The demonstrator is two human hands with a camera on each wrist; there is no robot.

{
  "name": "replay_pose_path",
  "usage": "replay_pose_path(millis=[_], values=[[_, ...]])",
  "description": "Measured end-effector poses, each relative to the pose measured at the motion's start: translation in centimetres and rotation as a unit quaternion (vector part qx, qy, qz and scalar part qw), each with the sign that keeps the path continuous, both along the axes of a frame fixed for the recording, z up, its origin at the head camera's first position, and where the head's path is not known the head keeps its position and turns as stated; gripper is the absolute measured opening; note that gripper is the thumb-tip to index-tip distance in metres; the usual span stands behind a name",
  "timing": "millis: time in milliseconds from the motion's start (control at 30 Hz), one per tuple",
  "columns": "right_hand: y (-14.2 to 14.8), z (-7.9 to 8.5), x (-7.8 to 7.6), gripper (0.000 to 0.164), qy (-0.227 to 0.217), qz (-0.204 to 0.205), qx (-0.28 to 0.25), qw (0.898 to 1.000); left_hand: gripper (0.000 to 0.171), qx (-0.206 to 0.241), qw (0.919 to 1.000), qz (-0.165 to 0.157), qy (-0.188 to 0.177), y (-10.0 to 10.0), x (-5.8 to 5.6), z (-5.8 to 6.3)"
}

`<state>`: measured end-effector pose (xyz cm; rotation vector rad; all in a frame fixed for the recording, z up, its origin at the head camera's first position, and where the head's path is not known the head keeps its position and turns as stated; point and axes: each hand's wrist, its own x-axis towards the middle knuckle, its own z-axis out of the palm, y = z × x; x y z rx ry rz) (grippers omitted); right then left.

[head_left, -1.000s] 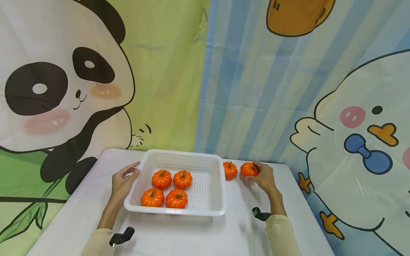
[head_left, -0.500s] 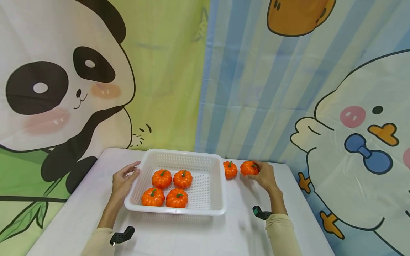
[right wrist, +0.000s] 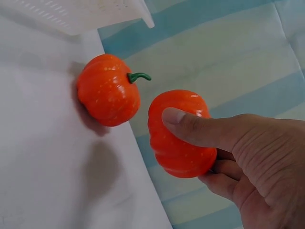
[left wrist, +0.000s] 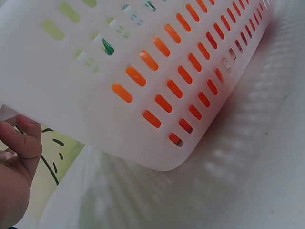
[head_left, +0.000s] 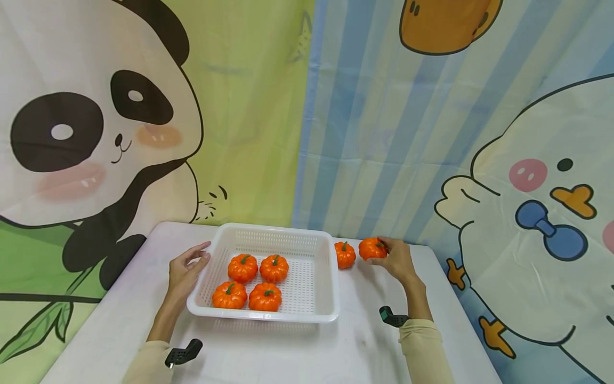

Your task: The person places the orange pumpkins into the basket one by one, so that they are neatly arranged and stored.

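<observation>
My right hand (head_left: 398,261) holds a small orange toy pumpkin (head_left: 371,248) at the back right, thumb on the near side and fingers behind. In the right wrist view this pumpkin (right wrist: 178,152) is raised above the table, its shadow apart from it. Another toy pumpkin (head_left: 344,256) with a green stem sits beside the basket's right wall. Several more pumpkins (head_left: 265,297) lie in the left part of the white plastic basket (head_left: 261,316). My left hand (head_left: 184,272) is at the basket's left rim, its fingers (left wrist: 26,143) loosely bent right at the edge.
A white table (head_left: 288,357) bears everything, its back edge close to a printed curtain (head_left: 249,133) with a panda and a chick. The basket's slotted wall (left wrist: 109,124) fills much of the left wrist view.
My right hand has raised the pumpkin off the table, moving it slightly up and back. The left hand and the basket have stayed in place.
</observation>
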<state>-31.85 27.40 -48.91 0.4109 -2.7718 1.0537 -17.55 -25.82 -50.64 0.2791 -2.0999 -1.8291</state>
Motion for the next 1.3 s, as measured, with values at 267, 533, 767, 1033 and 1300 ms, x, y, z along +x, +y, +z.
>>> replay_pose_path(millis=[267,533,767,1033,1300], values=[[-0.6,1.2,0.4,0.079,0.015,0.027,-0.016,0.999,0.045,-0.001,1.0,0.0,-0.003,0.0,0.0,0.1],[-1.1,2.5,0.8,0.081,0.009,0.042,-0.023,0.999,0.045,-0.01,0.9999,0.003,-0.007,0.1,0.1,0.2],[-1.5,3.5,1.2,0.079,0.014,0.042,-0.009,0.999,0.045,-0.006,0.9999,0.003,-0.008,0.1,0.1,0.3],[-2.0,4.3,1.6,0.078,0.002,0.046,-0.006,0.999,0.046,-0.002,1.0,0.0,-0.003,-0.3,-0.4,-0.7],[-2.4,5.4,2.0,0.074,0.018,0.061,0.004,0.998,0.046,-0.007,0.9999,0.009,0.009,-1.0,-1.5,-2.8]])
